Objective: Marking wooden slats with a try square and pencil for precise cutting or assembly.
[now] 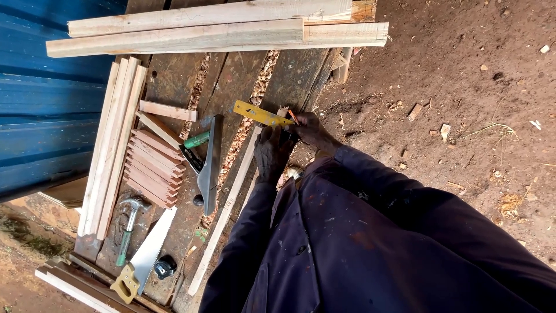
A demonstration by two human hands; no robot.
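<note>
The left hand (271, 152) lay flat, fingers pressed down on a long thin wooden strip (227, 204) and on the lower end of a yellow square (262, 114) set across it. The right hand (310, 128) was closed around a pencil (293, 116), pinching it with the tip at the edge of the square, near the far end of the strip. The strip ran along the right side of a dark, worn plank counter (174, 81), close to its edge and beside the dirt floor (463, 116).

To the left of the strip lay a green-handled plane (204, 155), and next to that a stack of short reddish wood pieces (155, 167) stepped one over another. Long pale slats (113, 145) rested along the counter's left edge, beside a blue metal wall (46, 104). Near the bottom lay a hammer (130, 226), a handsaw (145, 258) with a yellow handle, and a black tape measure (165, 266), all close together. Thick pale boards (220, 32) lay crosswise over the counter's far end. Sawdust filled the gaps between the planks.
</note>
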